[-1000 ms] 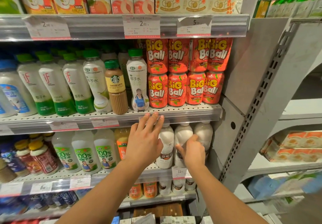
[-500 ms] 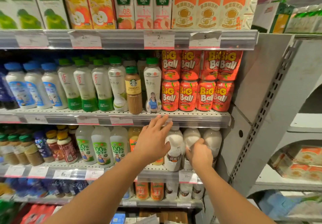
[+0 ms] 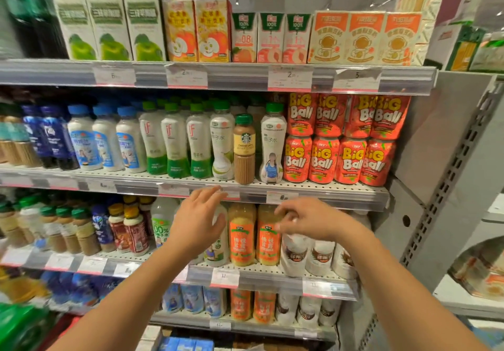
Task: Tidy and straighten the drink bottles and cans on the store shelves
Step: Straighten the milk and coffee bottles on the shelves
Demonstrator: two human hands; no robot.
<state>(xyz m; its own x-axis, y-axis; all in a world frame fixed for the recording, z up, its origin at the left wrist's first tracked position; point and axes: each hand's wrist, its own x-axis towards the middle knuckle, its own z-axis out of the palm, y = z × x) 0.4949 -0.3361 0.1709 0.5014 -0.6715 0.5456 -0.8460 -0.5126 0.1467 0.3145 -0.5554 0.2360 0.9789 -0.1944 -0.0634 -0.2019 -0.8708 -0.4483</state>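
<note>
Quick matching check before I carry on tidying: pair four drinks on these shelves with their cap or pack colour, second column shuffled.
Things:
1. Starbucks bottle
2. Big Ball cans
3. orange-label bottles
4. blue-label milk bottles

Details:
A. blue caps
B. shelf below, between the two hands
C. green cap, brown drink
D. red, stacked two high

Pairs: 1-C, 2-D, 3-B, 4-A
</note>
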